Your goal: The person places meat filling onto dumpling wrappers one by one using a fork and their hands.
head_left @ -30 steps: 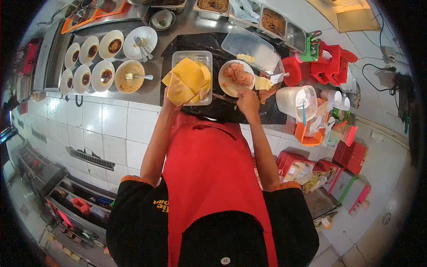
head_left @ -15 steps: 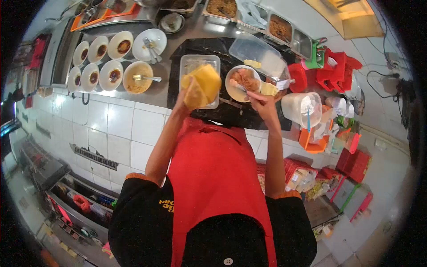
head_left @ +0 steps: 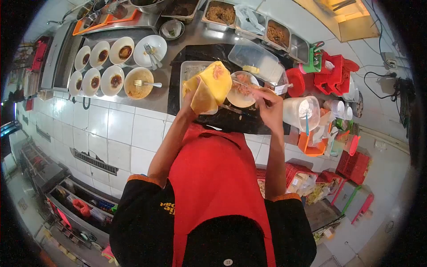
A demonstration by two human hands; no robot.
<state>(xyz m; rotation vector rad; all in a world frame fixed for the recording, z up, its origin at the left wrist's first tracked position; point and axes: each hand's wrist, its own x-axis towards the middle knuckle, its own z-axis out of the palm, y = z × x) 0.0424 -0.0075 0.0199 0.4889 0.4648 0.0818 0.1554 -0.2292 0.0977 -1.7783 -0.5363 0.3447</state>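
Observation:
My left hand [head_left: 190, 94] grips a stack of yellow square dough wrappers [head_left: 216, 91], held up over a clear plastic container [head_left: 188, 67]. A dab of pink filling [head_left: 219, 71] lies near the top wrapper's far corner. My right hand [head_left: 269, 106] is closed around a thin utensil [head_left: 242, 83] whose exact kind I cannot make out. The utensil's end reaches over a white bowl [head_left: 241, 101] with pink minced filling [head_left: 243, 90] inside. Both hands are above a black sheet [head_left: 255, 119] on the counter.
Several white bowls with dark sauce [head_left: 116, 80] stand at the left, beside a used bowl with a fork [head_left: 138, 83]. Metal trays of food [head_left: 220, 14] line the back. A clear lid [head_left: 249, 51] and a tub of white powder [head_left: 296, 110] are to the right.
The wrappers in my left hand have moved up and right, close to the bowl. Pink filling now shows on the top wrapper. My right hand has shifted slightly right.

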